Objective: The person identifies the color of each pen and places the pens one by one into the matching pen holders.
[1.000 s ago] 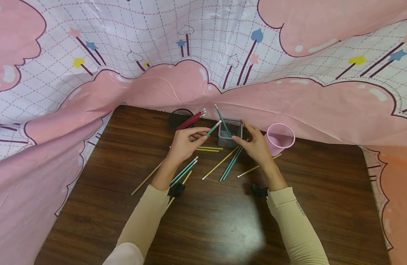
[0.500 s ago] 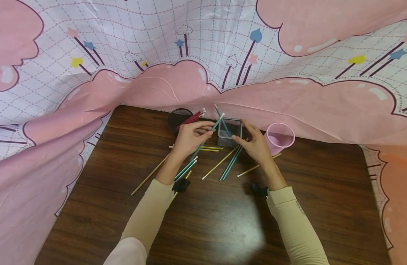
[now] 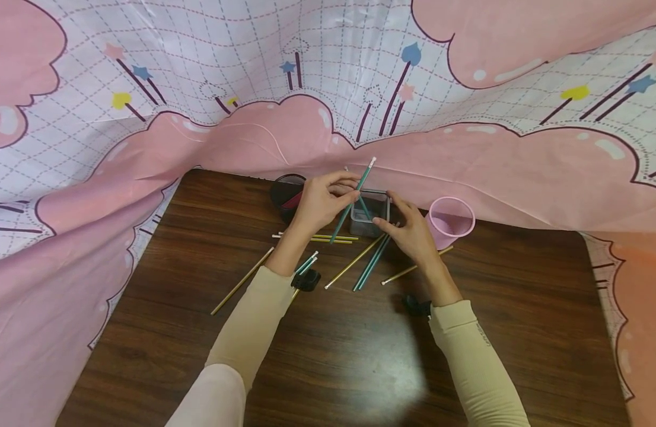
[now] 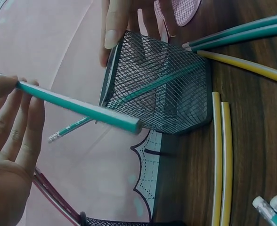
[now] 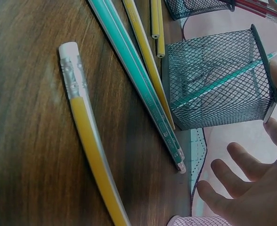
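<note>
My left hand (image 3: 322, 203) pinches a green pencil (image 4: 82, 104) between thumb and fingers. The pencil slants with its white eraser end up, and its lower end overlaps the near left side of a square mesh pencil holder (image 5: 214, 52) in the head view. Thumb and forefinger of my right hand (image 3: 411, 230) grip the holder's rim, while the other fingers spread free in the right wrist view. One green pencil (image 5: 228, 79) leans inside the holder, its eraser end sticking out past the rim.
A pink cup (image 3: 451, 220) stands right of the holder. Left of it is a black round mesh cup (image 3: 283, 198) with red pencils (image 4: 53, 195), partly hidden. Loose yellow pencils (image 3: 241, 281) and green pencils (image 3: 372, 267) lie about the wooden table (image 3: 349, 367).
My left hand has moved right and away from me toward the holder, bringing the green pencil along and tilting it steeper. The right hand stays at the holder's rim.
</note>
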`<act>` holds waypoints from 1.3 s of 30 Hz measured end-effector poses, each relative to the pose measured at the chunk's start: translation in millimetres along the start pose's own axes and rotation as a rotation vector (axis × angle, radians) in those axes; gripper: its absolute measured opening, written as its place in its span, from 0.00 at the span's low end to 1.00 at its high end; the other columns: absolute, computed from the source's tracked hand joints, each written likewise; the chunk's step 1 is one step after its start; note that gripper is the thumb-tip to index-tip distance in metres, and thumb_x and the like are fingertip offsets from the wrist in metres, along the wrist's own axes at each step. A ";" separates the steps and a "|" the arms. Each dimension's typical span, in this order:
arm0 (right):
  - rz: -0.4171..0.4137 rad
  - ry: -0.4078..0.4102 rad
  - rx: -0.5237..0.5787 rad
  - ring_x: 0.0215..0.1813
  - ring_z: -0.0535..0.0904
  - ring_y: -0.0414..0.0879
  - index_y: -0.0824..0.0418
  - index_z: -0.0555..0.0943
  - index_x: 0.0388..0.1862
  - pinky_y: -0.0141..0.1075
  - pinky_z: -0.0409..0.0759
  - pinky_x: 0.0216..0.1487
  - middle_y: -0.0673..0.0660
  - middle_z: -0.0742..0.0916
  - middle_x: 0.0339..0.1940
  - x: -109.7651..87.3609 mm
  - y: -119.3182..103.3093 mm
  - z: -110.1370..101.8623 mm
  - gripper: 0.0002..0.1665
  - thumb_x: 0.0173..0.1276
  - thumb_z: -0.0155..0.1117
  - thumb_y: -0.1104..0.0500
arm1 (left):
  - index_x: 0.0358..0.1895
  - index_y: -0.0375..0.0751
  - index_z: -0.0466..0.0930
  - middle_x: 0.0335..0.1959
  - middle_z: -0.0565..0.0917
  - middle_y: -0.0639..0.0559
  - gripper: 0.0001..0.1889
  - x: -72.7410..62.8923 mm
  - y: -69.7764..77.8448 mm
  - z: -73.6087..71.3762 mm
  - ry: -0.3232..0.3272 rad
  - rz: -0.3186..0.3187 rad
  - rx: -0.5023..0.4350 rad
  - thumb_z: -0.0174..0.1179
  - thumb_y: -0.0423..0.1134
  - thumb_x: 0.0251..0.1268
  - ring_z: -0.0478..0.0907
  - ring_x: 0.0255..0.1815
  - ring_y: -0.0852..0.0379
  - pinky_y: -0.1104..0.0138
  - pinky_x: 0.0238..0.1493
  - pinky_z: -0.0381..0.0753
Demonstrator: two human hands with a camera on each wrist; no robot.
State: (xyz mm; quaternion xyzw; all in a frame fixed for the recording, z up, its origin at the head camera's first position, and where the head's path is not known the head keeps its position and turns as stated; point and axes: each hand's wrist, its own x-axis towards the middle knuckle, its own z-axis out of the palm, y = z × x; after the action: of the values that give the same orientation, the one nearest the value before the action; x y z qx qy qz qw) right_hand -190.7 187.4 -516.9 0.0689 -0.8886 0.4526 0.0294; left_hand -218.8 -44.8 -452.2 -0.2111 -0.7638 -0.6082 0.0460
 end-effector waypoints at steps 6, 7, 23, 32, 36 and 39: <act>0.004 0.000 -0.017 0.56 0.74 0.63 0.50 0.66 0.77 0.54 0.73 0.56 0.68 0.76 0.65 -1.6 -1.2 0.7 0.45 0.64 0.73 0.46 | 0.52 0.40 0.85 0.40 0.87 0.49 0.16 5.7 1.3 2.6 0.008 -0.004 -0.009 0.70 0.33 0.61 0.86 0.36 0.59 0.66 0.33 0.85; 0.004 0.001 -0.018 0.57 0.74 0.63 0.50 0.66 0.77 0.54 0.73 0.57 0.68 0.76 0.65 -1.5 -1.0 0.9 0.45 0.63 0.73 0.46 | 0.52 0.40 0.85 0.40 0.87 0.49 0.16 7.3 1.9 3.3 0.011 -0.001 -0.017 0.70 0.32 0.61 0.86 0.36 0.59 0.65 0.32 0.86; 0.013 0.009 -0.005 0.53 0.76 0.61 0.49 0.67 0.76 0.51 0.74 0.55 0.67 0.77 0.65 -2.6 -0.9 0.0 0.45 0.63 0.74 0.45 | 0.48 0.31 0.83 0.39 0.86 0.43 0.14 44.1 15.5 15.5 0.104 0.230 0.012 0.69 0.23 0.57 0.86 0.34 0.53 0.60 0.41 0.85; 0.012 0.000 0.012 0.54 0.75 0.60 0.49 0.67 0.76 0.52 0.74 0.56 0.64 0.77 0.66 -1.1 -1.3 1.5 0.45 0.62 0.74 0.46 | 0.48 0.31 0.83 0.40 0.87 0.43 0.15 39.2 7.3 20.1 0.075 0.209 0.027 0.68 0.22 0.57 0.85 0.35 0.54 0.64 0.42 0.84; 0.000 0.002 0.013 0.59 0.74 0.59 0.52 0.66 0.76 0.52 0.72 0.60 0.63 0.76 0.67 -1.3 -0.9 1.7 0.46 0.63 0.74 0.46 | 0.52 0.31 0.82 0.42 0.87 0.42 0.17 36.4 9.2 21.4 0.045 0.181 0.032 0.69 0.24 0.58 0.85 0.38 0.53 0.58 0.44 0.85; -0.007 0.003 0.021 0.62 0.73 0.59 0.54 0.66 0.77 0.52 0.73 0.61 0.63 0.76 0.68 -2.1 -0.2 1.5 0.46 0.63 0.74 0.48 | 0.55 0.31 0.80 0.45 0.86 0.39 0.20 32.7 13.7 21.3 0.022 0.151 -0.012 0.70 0.27 0.58 0.85 0.43 0.49 0.56 0.45 0.85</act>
State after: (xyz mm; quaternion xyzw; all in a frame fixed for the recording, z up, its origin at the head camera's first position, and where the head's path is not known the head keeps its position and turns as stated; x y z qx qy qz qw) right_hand -188.6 186.3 -517.9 0.0717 -0.8836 0.4617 0.0317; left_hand -239.2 -13.5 -434.5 -0.2618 -0.7415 -0.6098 0.0989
